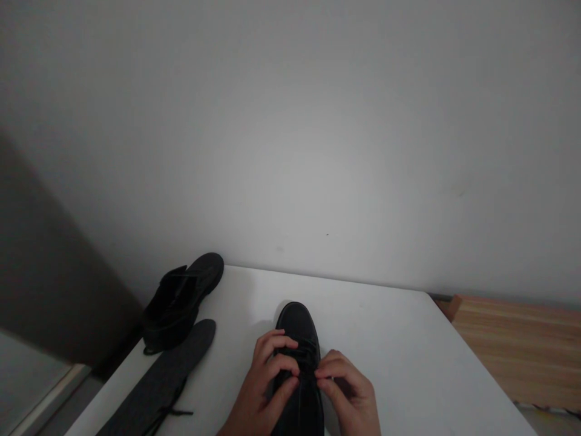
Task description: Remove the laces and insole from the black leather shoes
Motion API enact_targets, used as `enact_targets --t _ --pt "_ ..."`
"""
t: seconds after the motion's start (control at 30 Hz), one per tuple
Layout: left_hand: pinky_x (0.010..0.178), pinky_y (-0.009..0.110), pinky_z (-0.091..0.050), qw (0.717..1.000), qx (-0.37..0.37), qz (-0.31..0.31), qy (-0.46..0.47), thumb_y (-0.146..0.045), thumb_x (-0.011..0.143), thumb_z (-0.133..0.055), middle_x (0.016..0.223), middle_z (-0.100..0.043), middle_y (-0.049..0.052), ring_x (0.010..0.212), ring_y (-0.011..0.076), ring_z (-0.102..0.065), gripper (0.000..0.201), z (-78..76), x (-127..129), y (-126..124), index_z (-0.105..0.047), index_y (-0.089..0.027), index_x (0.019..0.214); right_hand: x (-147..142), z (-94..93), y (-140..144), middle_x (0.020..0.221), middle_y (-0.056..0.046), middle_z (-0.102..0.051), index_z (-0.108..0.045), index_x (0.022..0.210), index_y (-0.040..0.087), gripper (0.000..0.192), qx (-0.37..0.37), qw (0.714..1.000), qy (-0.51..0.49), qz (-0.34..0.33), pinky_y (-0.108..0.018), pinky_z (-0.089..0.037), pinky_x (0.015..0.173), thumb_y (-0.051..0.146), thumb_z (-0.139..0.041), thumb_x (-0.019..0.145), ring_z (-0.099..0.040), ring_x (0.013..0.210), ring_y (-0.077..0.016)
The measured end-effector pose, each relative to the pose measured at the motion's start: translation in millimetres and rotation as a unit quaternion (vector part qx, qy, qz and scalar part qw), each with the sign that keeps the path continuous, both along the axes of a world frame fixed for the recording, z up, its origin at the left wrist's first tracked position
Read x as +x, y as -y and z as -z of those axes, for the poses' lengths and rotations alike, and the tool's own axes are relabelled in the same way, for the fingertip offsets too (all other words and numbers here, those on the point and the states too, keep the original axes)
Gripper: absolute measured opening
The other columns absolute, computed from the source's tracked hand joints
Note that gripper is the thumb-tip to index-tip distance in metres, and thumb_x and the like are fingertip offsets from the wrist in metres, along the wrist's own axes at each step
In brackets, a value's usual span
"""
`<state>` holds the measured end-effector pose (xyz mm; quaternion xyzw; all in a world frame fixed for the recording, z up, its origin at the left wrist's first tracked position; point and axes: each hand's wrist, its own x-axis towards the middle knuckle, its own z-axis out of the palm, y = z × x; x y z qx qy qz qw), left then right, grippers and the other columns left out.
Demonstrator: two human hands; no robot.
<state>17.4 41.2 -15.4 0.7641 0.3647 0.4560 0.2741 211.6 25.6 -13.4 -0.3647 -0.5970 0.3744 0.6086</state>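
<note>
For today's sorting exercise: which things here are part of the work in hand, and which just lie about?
In hand: shoe, its laces, left hand, right hand.
Lying about: second shoe, insole, loose lace, all on the table.

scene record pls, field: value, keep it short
surface: white table set against a plain wall
left hand: fingers on the lacing of the black shoe, from its left side
right hand: fingers pinching the lacing from the right side
shoe pose: upright, toe pointing away toward the wall
other shoe: black, lying at the table's far left corner, untouched
insole: dark, flat on the table just in front of the other shoe
loose lace: dark, beside the insole's near end
right of table: wooden surface
</note>
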Motion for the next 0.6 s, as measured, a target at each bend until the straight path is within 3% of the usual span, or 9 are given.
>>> enact_targets --t 0.17,0.27,0.4,0.6 --pt "0.109 0.048 -0.042 1.000 -0.019 0.003 0.006 -0.012 0.092 -0.055 0.124 -0.061 0.006 0.132 0.0265 -0.043 0.018 1.1 -1.2 -0.1 -0.062 -0.028 0.094 7.8 4.5 -3.3 0.065 0.001 -0.062 -0.075 0.083 0.027 0.014 -0.005 0.989 -0.145 0.030 -0.023 -0.048 0.059 0.039 -0.072 0.089 -0.057 0.062 -0.0139" --pt "0.111 0.047 -0.039 1.000 -0.020 0.013 0.014 -0.013 0.093 -0.055 0.125 -0.060 0.004 0.133 0.0258 -0.041 0.018 4.6 -1.6 -0.9 -0.062 -0.030 0.095 10.9 7.5 -3.3 0.067 0.002 -0.062 -0.075 0.087 0.030 0.017 -0.033 0.987 -0.158 0.013 -0.022 -0.047 0.057 0.045 -0.070 0.090 -0.056 0.060 -0.0123" --pt "0.112 0.046 -0.036 0.999 -0.026 0.025 0.029 -0.017 0.096 -0.054 0.129 -0.058 0.003 0.135 0.0254 -0.038 0.017 8.7 -2.0 -1.5 -0.061 -0.031 0.099 10.3 6.1 -2.3 0.078 -0.003 -0.067 -0.075 0.107 0.032 0.025 -0.057 0.994 -0.064 -0.060 -0.026 -0.050 0.062 0.046 -0.074 0.086 -0.061 0.069 -0.0161" --pt "0.114 0.045 -0.032 0.996 -0.055 0.052 0.049 -0.027 0.099 -0.051 0.130 -0.055 0.004 0.137 0.0258 -0.035 0.010 8.2 -4.5 -0.2 -0.059 -0.030 0.096 4.5 -0.4 -1.7 0.097 -0.004 -0.054 -0.070 0.113 0.032 0.027 0.049 0.983 0.166 -0.062 -0.029 -0.050 0.069 0.019 -0.066 0.089 -0.058 0.082 -0.0189"
